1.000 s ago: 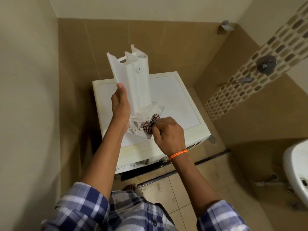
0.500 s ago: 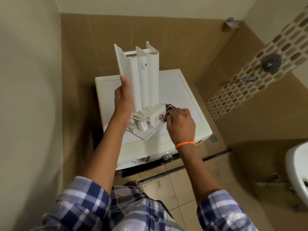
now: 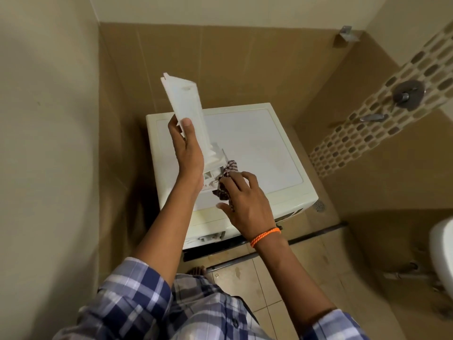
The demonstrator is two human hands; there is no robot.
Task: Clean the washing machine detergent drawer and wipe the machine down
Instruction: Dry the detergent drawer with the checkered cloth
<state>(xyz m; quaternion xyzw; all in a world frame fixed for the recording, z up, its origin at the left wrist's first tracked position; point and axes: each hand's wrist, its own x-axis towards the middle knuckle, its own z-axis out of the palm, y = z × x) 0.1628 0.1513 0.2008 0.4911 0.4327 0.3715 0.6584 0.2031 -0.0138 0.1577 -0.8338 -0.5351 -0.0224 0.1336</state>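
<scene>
A white detergent drawer [image 3: 188, 106] stands on end above the cream washing machine [image 3: 264, 143], its front panel end low near the lid. My left hand [image 3: 190, 153] grips the drawer's side at mid-length. My right hand [image 3: 245, 200] holds a dark checked cloth [image 3: 226, 177] pressed against the drawer's lower end. The empty drawer slot [image 3: 210, 237] shows on the machine's front top left.
Tiled walls close in on the left and behind the machine. A shower valve [image 3: 407, 93] and spout sit on the right wall. A floor drain [image 3: 319, 206] lies beside the machine. A white basin [image 3: 441, 251] juts in at the right edge.
My left hand has turned the drawer so its flat side faces me and shifted its grip. My right hand has moved the cloth around the drawer's lower end, fingers now spread.
</scene>
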